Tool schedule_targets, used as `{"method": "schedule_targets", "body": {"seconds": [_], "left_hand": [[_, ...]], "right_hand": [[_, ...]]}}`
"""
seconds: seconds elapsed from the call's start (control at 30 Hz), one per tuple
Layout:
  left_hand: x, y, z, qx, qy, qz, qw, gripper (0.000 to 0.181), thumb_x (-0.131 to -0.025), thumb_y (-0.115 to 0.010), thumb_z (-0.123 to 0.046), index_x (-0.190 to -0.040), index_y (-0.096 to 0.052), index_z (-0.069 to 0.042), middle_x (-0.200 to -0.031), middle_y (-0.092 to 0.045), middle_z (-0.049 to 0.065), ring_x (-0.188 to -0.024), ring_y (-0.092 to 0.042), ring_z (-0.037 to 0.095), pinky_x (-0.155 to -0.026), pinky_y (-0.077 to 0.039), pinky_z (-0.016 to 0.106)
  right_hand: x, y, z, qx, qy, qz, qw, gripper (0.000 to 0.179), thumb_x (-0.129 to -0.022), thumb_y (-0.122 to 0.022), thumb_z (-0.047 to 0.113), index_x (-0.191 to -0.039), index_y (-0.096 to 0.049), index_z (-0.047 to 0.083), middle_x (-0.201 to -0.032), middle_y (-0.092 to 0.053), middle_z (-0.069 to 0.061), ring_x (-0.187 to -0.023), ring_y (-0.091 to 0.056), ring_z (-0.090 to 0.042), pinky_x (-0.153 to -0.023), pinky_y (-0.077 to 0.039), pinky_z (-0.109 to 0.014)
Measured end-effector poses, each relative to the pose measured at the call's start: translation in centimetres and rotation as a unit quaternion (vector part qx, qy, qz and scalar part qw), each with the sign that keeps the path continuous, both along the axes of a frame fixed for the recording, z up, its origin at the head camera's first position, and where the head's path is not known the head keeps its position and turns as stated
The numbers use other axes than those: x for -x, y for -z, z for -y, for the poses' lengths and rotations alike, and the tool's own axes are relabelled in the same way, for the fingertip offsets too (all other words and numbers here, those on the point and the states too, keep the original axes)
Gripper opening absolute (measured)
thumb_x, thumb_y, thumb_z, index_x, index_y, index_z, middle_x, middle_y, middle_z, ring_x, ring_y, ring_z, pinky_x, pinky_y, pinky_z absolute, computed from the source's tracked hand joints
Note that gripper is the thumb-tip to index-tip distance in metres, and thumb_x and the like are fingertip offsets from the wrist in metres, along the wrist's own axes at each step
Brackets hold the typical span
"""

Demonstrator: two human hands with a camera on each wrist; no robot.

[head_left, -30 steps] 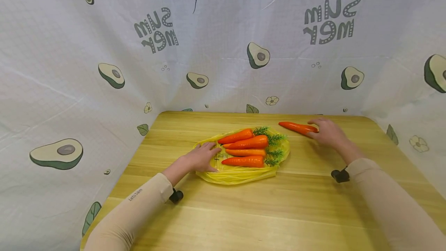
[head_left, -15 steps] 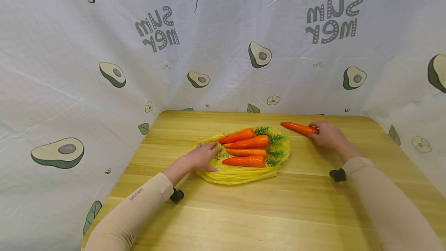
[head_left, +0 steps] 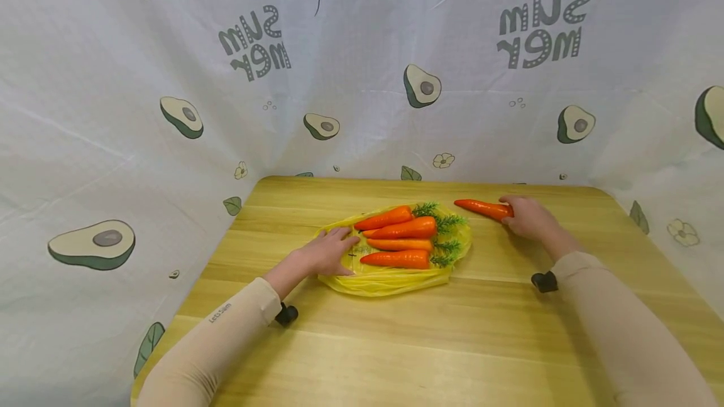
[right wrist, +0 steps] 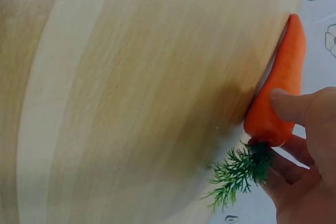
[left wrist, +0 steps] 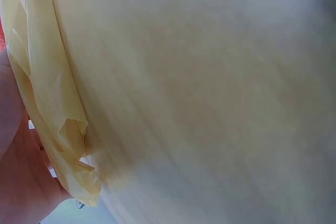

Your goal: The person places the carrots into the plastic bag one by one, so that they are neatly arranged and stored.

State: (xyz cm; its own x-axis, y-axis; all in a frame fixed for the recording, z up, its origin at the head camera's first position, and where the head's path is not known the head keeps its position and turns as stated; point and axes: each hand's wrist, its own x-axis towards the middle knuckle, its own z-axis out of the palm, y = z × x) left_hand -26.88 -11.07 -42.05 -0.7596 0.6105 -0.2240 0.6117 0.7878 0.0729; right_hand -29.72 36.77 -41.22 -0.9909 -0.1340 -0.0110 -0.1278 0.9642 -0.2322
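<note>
Several orange carrots (head_left: 401, 229) with green tops lie side by side on a flattened yellow plastic bag (head_left: 390, 284), tips pointing left. My left hand (head_left: 328, 252) rests on the bag's left end, fingers spread, just short of the carrot tips. In the left wrist view the crumpled bag edge (left wrist: 50, 87) runs along the palm. To the right of the bag, my right hand (head_left: 530, 217) grips a separate carrot (head_left: 482, 207) by its thick end. The right wrist view shows the thumb on that carrot (right wrist: 283, 72), its leafy top (right wrist: 244, 174) hanging below.
The wooden table (head_left: 390, 350) extends in front of and around the bag. A white curtain (head_left: 362, 80) printed with avocados stands along the back and both sides. A dark wrist camera is strapped under each sleeve.
The right hand and its carrot have shifted only slightly, the fingers staying round the thick end. The left hand and the carrots on the bag hold their places.
</note>
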Motion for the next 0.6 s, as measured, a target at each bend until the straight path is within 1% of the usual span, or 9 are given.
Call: {"method": "schedule_targets", "body": {"seconds": [0.17, 0.43, 0.6], "left_hand": [[0.10, 0.04, 0.03, -0.002, 0.001, -0.001, 1.0000, 0.083, -0.089, -0.070, -0.056, -0.157, -0.037, -0.019, -0.165, -0.026, 0.013, -0.152, -0.025, 0.033, -0.119, -0.026, 0.061], [0.10, -0.03, -0.02, -0.004, -0.005, 0.007, 1.0000, 0.084, -0.089, -0.070, -0.055, -0.157, -0.037, -0.020, -0.165, -0.025, 0.013, -0.152, -0.024, 0.033, -0.120, -0.024, 0.061], [0.09, -0.12, -0.01, -0.002, -0.003, 0.007, 1.0000, 0.084, -0.090, -0.070, -0.056, -0.157, -0.036, -0.019, -0.165, -0.025, 0.013, -0.153, -0.024, 0.033, -0.120, -0.024, 0.060]], "right_hand": [[-0.11, -0.05, 0.08, -0.011, -0.012, -0.004, 0.9999, 0.045, -0.093, -0.063, 0.007, -0.134, -0.053, -0.012, -0.125, -0.057, -0.038, -0.109, -0.056, -0.052, -0.098, -0.042, -0.069], [-0.49, -0.47, -0.04, -0.011, -0.018, 0.007, 0.9997, 0.045, -0.093, -0.062, 0.005, -0.133, -0.054, -0.013, -0.126, -0.057, -0.038, -0.109, -0.057, -0.051, -0.098, -0.042, -0.069], [-0.78, -0.91, 0.06, -0.010, -0.019, 0.007, 0.9997, 0.045, -0.093, -0.063, 0.006, -0.133, -0.054, -0.012, -0.124, -0.059, -0.037, -0.104, -0.057, -0.048, -0.097, -0.042, -0.069]]}}
